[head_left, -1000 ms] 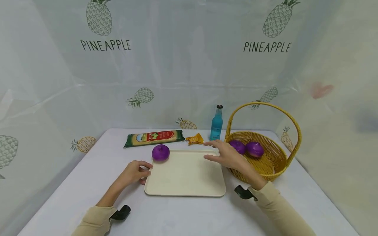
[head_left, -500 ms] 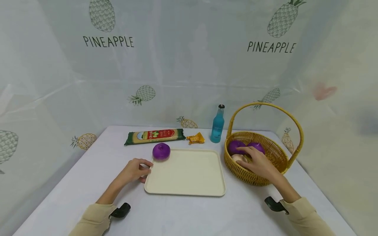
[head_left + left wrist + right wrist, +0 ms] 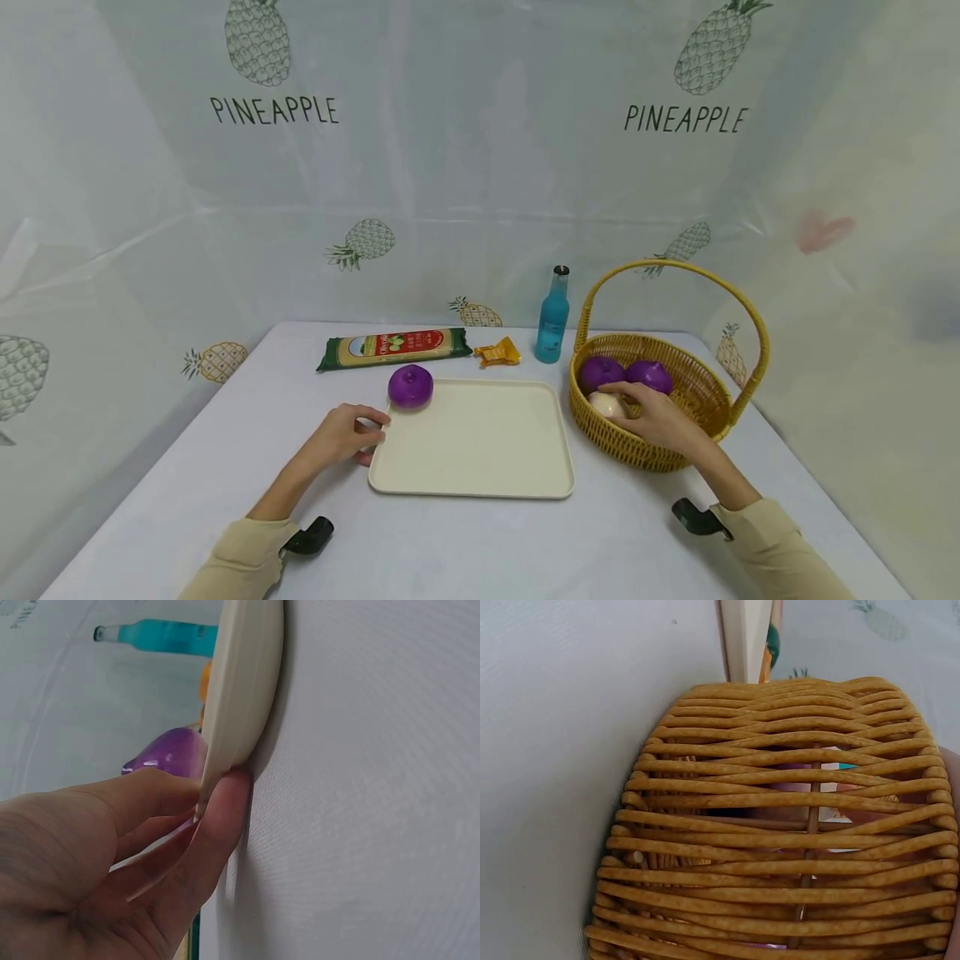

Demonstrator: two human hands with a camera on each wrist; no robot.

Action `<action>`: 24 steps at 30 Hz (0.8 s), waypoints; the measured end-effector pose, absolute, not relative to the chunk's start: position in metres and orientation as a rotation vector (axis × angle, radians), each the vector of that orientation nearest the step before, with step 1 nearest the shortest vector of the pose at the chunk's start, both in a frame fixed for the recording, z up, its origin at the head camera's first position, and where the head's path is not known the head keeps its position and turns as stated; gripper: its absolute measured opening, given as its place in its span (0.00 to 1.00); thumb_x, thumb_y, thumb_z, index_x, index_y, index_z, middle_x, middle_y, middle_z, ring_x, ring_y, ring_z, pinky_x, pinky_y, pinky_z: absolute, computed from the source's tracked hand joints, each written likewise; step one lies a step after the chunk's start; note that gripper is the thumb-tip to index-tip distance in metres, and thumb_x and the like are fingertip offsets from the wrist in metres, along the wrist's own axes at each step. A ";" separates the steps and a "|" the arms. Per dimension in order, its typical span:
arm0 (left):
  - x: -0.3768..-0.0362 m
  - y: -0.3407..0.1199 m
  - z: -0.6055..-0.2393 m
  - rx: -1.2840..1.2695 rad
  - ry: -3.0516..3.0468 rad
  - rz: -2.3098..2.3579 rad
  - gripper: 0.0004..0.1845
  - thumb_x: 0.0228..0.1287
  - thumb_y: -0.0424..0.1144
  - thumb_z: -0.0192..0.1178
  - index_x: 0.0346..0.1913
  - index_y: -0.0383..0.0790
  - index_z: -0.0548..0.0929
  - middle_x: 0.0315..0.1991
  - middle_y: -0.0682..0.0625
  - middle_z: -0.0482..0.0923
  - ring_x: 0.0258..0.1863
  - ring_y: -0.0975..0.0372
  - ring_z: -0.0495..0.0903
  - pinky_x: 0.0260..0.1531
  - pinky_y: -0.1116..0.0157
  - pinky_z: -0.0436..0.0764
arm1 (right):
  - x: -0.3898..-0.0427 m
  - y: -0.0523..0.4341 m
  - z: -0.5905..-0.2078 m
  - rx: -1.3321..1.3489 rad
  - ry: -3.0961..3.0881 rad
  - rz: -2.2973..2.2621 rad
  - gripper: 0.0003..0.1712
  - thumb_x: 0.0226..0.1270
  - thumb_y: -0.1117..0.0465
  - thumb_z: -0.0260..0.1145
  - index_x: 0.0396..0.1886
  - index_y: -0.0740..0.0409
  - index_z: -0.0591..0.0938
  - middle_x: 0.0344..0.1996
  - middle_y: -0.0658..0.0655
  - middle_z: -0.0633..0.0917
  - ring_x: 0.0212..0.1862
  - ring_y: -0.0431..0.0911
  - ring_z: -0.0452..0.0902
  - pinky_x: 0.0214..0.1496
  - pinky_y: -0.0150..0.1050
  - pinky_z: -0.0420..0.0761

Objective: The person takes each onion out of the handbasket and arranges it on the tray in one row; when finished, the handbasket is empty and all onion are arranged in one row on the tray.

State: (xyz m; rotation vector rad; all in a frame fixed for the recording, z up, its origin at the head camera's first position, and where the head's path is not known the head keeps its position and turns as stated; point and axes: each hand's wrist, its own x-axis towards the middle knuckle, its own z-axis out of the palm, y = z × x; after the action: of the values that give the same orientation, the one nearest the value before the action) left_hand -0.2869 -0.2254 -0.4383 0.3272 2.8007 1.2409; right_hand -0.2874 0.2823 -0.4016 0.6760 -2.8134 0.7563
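A cream tray (image 3: 480, 450) lies mid-table with a purple onion (image 3: 410, 387) on its far left corner. My left hand (image 3: 371, 429) pinches the tray's left rim, thumb on top and fingers under it; the left wrist view shows the hand (image 3: 202, 802) on that rim (image 3: 240, 690) with the onion (image 3: 176, 750) behind. My right hand (image 3: 626, 404) reaches into the yellow wicker basket (image 3: 705, 392) and curls round a pale onion (image 3: 606, 405). Two purple onions (image 3: 600, 372) (image 3: 651, 375) lie behind it. The right wrist view shows mostly the basket wall (image 3: 780, 847).
A pasta packet (image 3: 393, 347), an orange wrapper (image 3: 497, 353) and a blue bottle (image 3: 552, 317) stand along the table's back edge. The basket's tall handle (image 3: 675, 267) arches over it. Plastic sheets printed with pineapples wall in the table at the back and sides.
My right hand moved from above the tray's right side into the basket and settled on the pale onion. The left hand stayed on the tray's rim.
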 end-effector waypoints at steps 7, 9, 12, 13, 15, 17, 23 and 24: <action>-0.286 -0.224 -0.438 0.328 2.798 1.244 0.13 0.58 0.30 0.66 0.47 0.35 0.86 0.35 0.43 0.86 0.27 0.63 0.81 0.19 0.68 0.83 | -0.287 0.283 -0.402 0.636 -2.856 0.765 0.27 0.62 0.59 0.70 0.62 0.56 0.78 0.56 0.62 0.83 0.55 0.59 0.79 0.56 0.59 0.81; -0.285 -0.224 -0.437 0.322 2.799 1.247 0.13 0.58 0.30 0.66 0.47 0.35 0.86 0.35 0.44 0.86 0.26 0.63 0.81 0.19 0.68 0.83 | -0.286 0.283 -0.401 0.634 -2.861 0.758 0.27 0.63 0.58 0.70 0.62 0.56 0.78 0.55 0.61 0.83 0.53 0.57 0.79 0.54 0.58 0.82; -0.284 -0.224 -0.437 0.280 2.765 1.293 0.13 0.58 0.29 0.65 0.48 0.35 0.85 0.34 0.44 0.86 0.23 0.62 0.81 0.20 0.66 0.85 | -0.287 0.281 -0.401 0.632 -2.861 0.764 0.26 0.63 0.58 0.70 0.61 0.56 0.78 0.55 0.62 0.83 0.53 0.57 0.79 0.53 0.58 0.82; -0.284 -0.223 -0.437 0.266 2.756 1.305 0.14 0.58 0.28 0.64 0.48 0.34 0.85 0.33 0.44 0.86 0.22 0.62 0.81 0.20 0.65 0.85 | -0.286 0.281 -0.401 0.631 -2.862 0.771 0.26 0.63 0.57 0.70 0.61 0.56 0.78 0.56 0.62 0.82 0.54 0.58 0.79 0.54 0.59 0.82; -0.283 -0.223 -0.437 0.244 2.739 1.325 0.14 0.58 0.28 0.64 0.48 0.34 0.85 0.32 0.44 0.85 0.20 0.62 0.81 0.20 0.64 0.85 | -0.286 0.281 -0.401 0.625 -2.862 0.778 0.26 0.63 0.57 0.70 0.61 0.55 0.78 0.56 0.62 0.82 0.56 0.60 0.79 0.55 0.60 0.81; -0.283 -0.222 -0.437 0.218 2.728 1.338 0.14 0.57 0.28 0.64 0.48 0.34 0.85 0.31 0.44 0.85 0.19 0.62 0.81 0.20 0.64 0.86 | -0.286 0.281 -0.401 0.624 -2.859 0.777 0.26 0.64 0.57 0.70 0.61 0.55 0.78 0.56 0.62 0.82 0.56 0.60 0.79 0.56 0.60 0.81; -0.282 -0.221 -0.438 0.213 2.739 1.331 0.14 0.57 0.27 0.64 0.47 0.34 0.85 0.31 0.45 0.85 0.20 0.62 0.80 0.19 0.64 0.85 | -0.285 0.282 -0.402 0.644 -2.820 0.749 0.27 0.63 0.57 0.70 0.61 0.57 0.78 0.56 0.61 0.83 0.54 0.57 0.80 0.53 0.57 0.83; -0.283 -0.221 -0.438 0.211 2.739 1.331 0.14 0.57 0.28 0.64 0.47 0.34 0.85 0.31 0.45 0.84 0.20 0.62 0.80 0.19 0.64 0.85 | -0.285 0.282 -0.402 0.646 -2.809 0.731 0.27 0.63 0.57 0.70 0.61 0.57 0.78 0.55 0.61 0.83 0.52 0.55 0.80 0.52 0.54 0.83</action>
State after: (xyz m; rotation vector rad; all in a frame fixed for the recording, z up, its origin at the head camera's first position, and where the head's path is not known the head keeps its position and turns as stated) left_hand -0.2826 -0.2207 -0.4379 0.2106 2.7395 1.3309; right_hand -0.2846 0.2822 -0.4019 0.6459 -2.8089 0.7309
